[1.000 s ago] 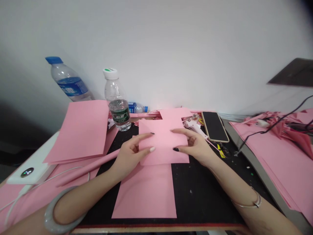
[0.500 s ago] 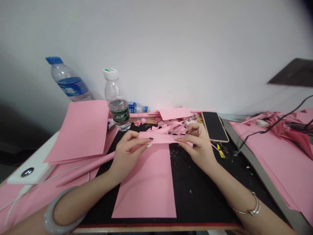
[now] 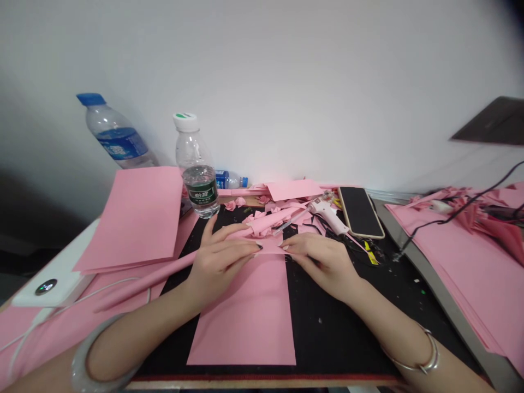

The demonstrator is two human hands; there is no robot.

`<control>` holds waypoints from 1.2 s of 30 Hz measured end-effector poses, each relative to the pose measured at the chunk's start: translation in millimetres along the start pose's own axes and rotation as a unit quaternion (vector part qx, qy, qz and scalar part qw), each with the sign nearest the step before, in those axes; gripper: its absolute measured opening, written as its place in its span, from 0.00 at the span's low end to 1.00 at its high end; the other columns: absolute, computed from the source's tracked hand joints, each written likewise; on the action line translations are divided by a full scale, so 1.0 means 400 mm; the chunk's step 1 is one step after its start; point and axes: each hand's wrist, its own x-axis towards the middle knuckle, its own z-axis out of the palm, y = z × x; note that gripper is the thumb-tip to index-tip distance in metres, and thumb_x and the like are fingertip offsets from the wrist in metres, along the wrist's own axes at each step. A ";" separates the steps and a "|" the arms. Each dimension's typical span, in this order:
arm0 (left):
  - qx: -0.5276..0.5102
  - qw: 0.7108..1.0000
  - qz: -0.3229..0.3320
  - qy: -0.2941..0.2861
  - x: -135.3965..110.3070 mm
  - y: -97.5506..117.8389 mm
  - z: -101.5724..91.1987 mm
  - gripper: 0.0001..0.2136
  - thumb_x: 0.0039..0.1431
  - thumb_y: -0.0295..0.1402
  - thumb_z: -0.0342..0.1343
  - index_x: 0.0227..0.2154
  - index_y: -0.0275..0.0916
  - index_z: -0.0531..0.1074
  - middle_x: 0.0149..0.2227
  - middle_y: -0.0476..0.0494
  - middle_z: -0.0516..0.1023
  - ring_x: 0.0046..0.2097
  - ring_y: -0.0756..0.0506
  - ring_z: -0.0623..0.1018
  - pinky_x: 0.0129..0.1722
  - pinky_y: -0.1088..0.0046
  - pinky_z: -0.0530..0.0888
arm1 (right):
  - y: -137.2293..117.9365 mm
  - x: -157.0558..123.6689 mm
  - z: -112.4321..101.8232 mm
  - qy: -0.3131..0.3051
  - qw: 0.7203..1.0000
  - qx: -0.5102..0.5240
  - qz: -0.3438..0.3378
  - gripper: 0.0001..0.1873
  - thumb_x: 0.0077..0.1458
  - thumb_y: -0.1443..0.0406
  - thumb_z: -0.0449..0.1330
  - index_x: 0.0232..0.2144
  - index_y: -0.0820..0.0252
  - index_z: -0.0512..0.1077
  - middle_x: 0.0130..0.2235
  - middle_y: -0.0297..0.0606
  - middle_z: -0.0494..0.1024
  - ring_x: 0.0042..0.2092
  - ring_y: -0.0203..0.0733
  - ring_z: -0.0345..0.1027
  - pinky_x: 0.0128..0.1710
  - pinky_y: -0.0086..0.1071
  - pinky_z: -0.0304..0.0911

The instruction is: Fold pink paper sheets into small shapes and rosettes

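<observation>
A small strip of pink paper point(image 3: 271, 245) is pinched between my two hands, over the far end of a larger pink sheet point(image 3: 249, 316) that lies flat on the black mat. My left hand point(image 3: 223, 259) is closed on the strip's left part, thumb and index finger near its middle. My right hand point(image 3: 321, 259) grips the right part with its fingertips, and its fingers hide that end. Just beyond the hands lie a rolled pink paper tube point(image 3: 274, 220) and a white glue gun point(image 3: 328, 214).
A water bottle point(image 3: 198, 174) stands at the back left beside stacked pink sheets point(image 3: 135, 218). A white power bank point(image 3: 53, 286) with a cable sits at the left. To the right are a phone point(image 3: 361, 212), a dark cord and a pile of pink paper point(image 3: 470, 273).
Both hands have come down closer to the mat and the fingers have drawn nearer together on the paper strip. The glue gun, partly hidden before, now shows beyond the right hand.
</observation>
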 end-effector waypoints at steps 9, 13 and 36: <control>0.040 0.995 0.093 -0.008 -0.012 0.015 0.005 0.14 0.55 0.21 0.52 0.40 0.46 0.72 0.36 0.52 0.81 0.50 0.44 0.74 0.62 0.49 0.40 | -0.050 -0.009 0.032 -0.013 0.980 -0.182 -0.073 0.10 0.57 0.73 0.53 0.39 0.59 0.71 0.39 0.36 0.79 0.42 0.41 0.71 0.56 0.49 0.48; 0.011 0.996 0.076 -0.046 -0.012 0.030 -0.001 0.15 0.56 0.20 0.49 0.40 0.46 0.72 0.38 0.52 0.81 0.50 0.43 0.75 0.62 0.49 0.39 | -0.066 -0.008 0.045 -0.013 0.978 -0.194 -0.078 0.09 0.56 0.74 0.53 0.36 0.61 0.70 0.38 0.38 0.79 0.41 0.41 0.71 0.57 0.49 0.46; 0.081 0.994 0.072 0.032 -0.005 -0.004 -0.005 0.12 0.53 0.19 0.53 0.36 0.42 0.73 0.35 0.49 0.82 0.44 0.44 0.78 0.59 0.51 0.52 | 0.040 -0.004 -0.041 0.030 0.999 -0.043 0.008 0.22 0.52 0.60 0.59 0.49 0.61 0.66 0.47 0.47 0.74 0.49 0.50 0.67 0.49 0.42 0.63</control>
